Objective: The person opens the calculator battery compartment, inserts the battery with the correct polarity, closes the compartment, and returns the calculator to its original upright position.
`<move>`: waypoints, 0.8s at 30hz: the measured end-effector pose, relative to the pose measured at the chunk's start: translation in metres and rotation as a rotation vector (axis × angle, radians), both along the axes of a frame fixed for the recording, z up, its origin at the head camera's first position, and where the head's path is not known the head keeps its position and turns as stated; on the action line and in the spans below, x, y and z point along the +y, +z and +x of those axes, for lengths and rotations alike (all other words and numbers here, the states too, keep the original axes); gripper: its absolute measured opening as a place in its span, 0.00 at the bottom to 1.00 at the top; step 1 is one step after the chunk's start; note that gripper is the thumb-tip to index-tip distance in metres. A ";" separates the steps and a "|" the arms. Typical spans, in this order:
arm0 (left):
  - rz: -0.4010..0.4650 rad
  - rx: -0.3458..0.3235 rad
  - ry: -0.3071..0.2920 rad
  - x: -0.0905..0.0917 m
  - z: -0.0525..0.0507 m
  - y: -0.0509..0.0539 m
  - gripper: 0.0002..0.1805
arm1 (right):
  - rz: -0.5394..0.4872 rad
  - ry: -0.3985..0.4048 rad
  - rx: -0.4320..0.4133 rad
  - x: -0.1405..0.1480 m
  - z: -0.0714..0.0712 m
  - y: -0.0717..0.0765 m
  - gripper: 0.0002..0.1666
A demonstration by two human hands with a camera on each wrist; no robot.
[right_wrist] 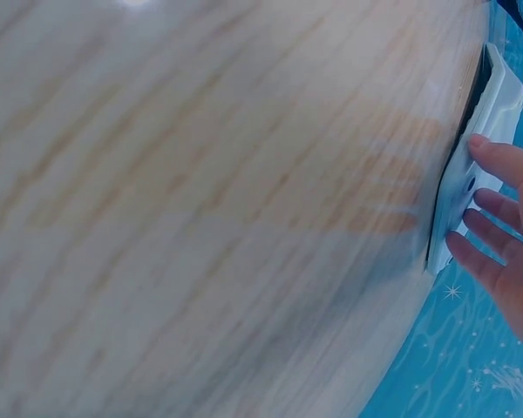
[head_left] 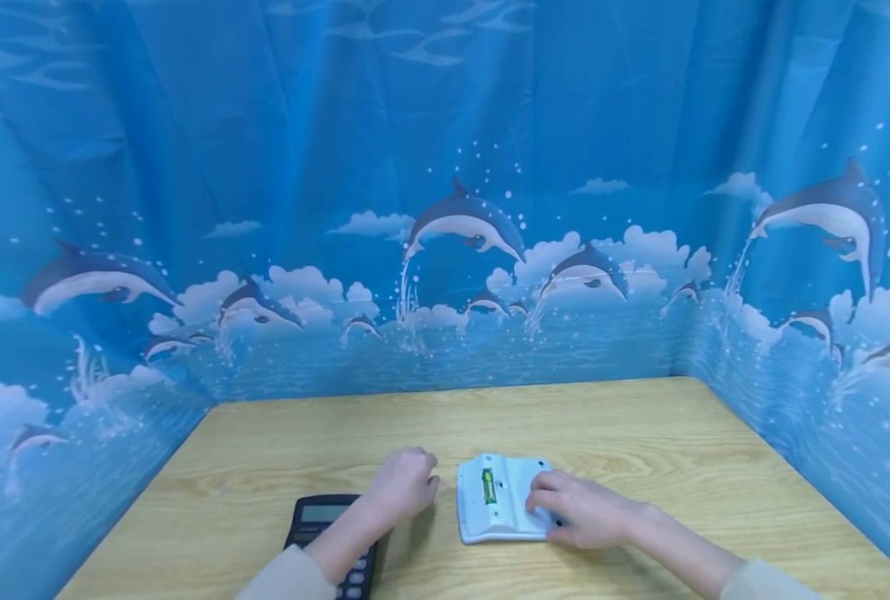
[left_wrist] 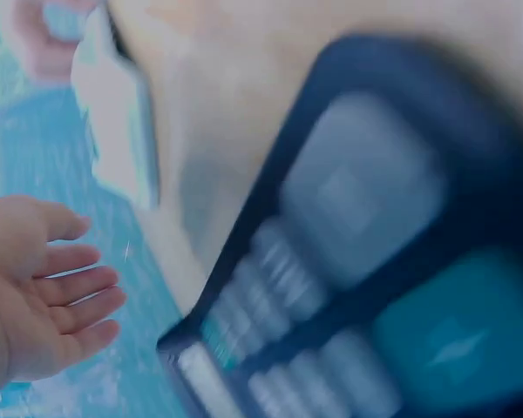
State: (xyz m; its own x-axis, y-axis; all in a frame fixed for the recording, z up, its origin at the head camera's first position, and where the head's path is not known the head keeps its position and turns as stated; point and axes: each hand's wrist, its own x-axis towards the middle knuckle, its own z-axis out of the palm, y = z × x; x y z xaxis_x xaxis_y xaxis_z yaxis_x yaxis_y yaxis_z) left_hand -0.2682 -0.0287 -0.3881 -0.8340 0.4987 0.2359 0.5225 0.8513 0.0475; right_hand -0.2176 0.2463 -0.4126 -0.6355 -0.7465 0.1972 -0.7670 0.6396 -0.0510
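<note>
A white device [head_left: 516,483], its shape like a desk calculator, lies back side up on the table. On its raised part shows a green and yellow battery-like piece [head_left: 488,486]. My right hand [head_left: 583,508] rests on its right side; in the right wrist view the thumb and relaxed fingers touch the white casing [right_wrist: 497,96]. To its left, my left hand [head_left: 406,483] hovers apart from it and holds nothing, fingers loosely bent in the left wrist view. A black calculator [head_left: 360,575] lies face up under my left forearm, partly hidden, and looks blurred in the left wrist view.
The wood-grain table [head_left: 640,433] reaches back to a blue curtain [head_left: 340,167] printed with dolphins and clouds. The curtain also hangs along the left and right sides of the table.
</note>
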 end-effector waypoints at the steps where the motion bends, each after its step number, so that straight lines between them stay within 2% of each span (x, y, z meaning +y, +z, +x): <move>1: -0.003 -0.029 0.005 -0.003 -0.005 0.003 0.02 | 0.000 0.000 -0.002 0.000 0.000 0.000 0.19; 3: 0.002 -0.100 -0.006 -0.011 -0.016 0.009 0.02 | 0.002 -0.004 -0.004 0.000 0.001 0.001 0.19; 5: 0.002 -0.180 -0.019 -0.018 -0.025 0.014 0.08 | 0.004 -0.005 -0.004 -0.001 0.001 0.002 0.19; 8: -0.008 -0.289 -0.026 -0.028 -0.033 0.021 0.17 | 0.008 -0.014 -0.016 -0.001 0.002 0.004 0.18; 10: -0.035 -0.334 -0.038 -0.033 -0.037 0.024 0.20 | 0.010 -0.019 -0.024 -0.002 0.002 0.005 0.18; 12: -0.077 -0.351 -0.052 -0.037 -0.040 0.024 0.23 | 0.011 -0.023 -0.028 -0.002 0.003 0.005 0.18; 14: -0.148 -0.339 -0.070 -0.041 -0.043 0.023 0.23 | 0.010 -0.024 -0.033 -0.002 0.002 0.005 0.18; 19: -0.321 -0.278 -0.052 -0.048 -0.048 0.016 0.24 | 0.006 -0.017 -0.028 -0.002 0.002 0.005 0.18; 22: -0.365 -0.298 -0.019 -0.050 -0.050 0.012 0.28 | 0.005 -0.016 -0.019 -0.002 0.002 0.004 0.19; 24: -0.368 -0.334 0.006 -0.050 -0.051 0.009 0.30 | 0.005 -0.019 -0.020 -0.002 0.002 0.004 0.19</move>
